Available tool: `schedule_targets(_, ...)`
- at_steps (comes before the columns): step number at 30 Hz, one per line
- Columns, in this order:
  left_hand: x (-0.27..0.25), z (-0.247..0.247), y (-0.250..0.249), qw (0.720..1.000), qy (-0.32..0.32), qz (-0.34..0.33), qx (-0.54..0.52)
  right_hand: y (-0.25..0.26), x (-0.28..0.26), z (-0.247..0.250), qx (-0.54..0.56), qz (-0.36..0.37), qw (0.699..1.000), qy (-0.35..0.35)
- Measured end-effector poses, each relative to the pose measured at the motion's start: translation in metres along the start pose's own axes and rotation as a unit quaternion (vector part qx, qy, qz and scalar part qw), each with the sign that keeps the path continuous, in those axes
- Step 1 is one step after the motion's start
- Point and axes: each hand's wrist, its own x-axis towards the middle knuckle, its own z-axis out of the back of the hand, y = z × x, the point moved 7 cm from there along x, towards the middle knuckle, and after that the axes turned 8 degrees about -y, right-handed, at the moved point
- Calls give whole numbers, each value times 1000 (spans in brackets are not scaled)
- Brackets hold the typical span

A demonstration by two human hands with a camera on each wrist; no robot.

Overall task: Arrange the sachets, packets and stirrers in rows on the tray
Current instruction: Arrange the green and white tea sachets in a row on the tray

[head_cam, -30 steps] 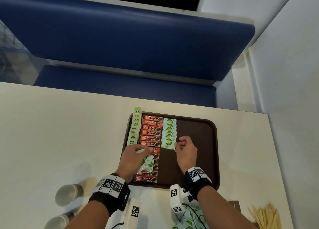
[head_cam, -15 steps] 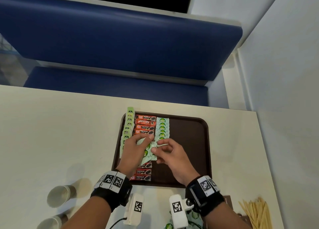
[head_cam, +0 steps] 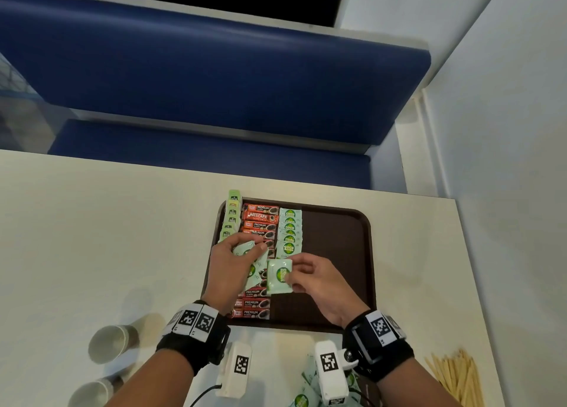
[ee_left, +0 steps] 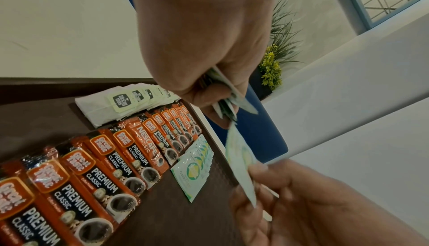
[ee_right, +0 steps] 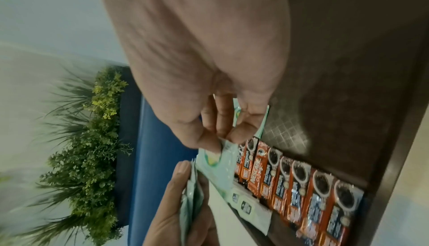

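Note:
A dark brown tray (head_cam: pixel 337 253) lies on the cream table. It carries a row of tea bags (head_cam: pixel 231 219), a row of red coffee sticks (head_cam: pixel 260 222) and a row of pale green sugar sachets (head_cam: pixel 289 233). My left hand (head_cam: pixel 236 262) holds a small stack of green sachets (ee_left: pixel 224 92) above the coffee row. My right hand (head_cam: pixel 313 279) pinches one green sachet (head_cam: pixel 279 276) by its edge, lifted just below the near end of the green row. In the left wrist view that sachet (ee_left: pixel 240 160) hangs between both hands.
More green sachets (head_cam: pixel 302 399) lie on the table near my right wrist. Wooden stirrers (head_cam: pixel 457 376) are piled at the right front corner. Two paper cups (head_cam: pixel 110 343) lie at the left front. The tray's right half (head_cam: pixel 340 238) is bare. A blue bench stands behind the table.
My right hand came left to the stack in my left hand, took one green sachet and has drawn it away. The left hand kept its stack.

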Motion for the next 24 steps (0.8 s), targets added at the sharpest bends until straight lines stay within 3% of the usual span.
schedule_targets(3,2,2,1,999,32,35,1,1,4,11,30,19,998,-56)
schedule_targets(8,-7,-16,13,978,164,113,56,3,3,8,100,43,992,-67)
schedule_targets(10,-9,-21,16,978,167,106,72,2,4,6,114,48,990,-73)
schedule_targets(14,-7,-21,19,987,113,109,42,-1,4,6,134,42,987,-79)
schedule_targets(20,-9,-20,17,990,105,74,59,-4,2,9,119,0,992,-47)
schedule_targets(24,-9,-23,23,979,151,84,110,-6,4,11,135,-3,990,-48)
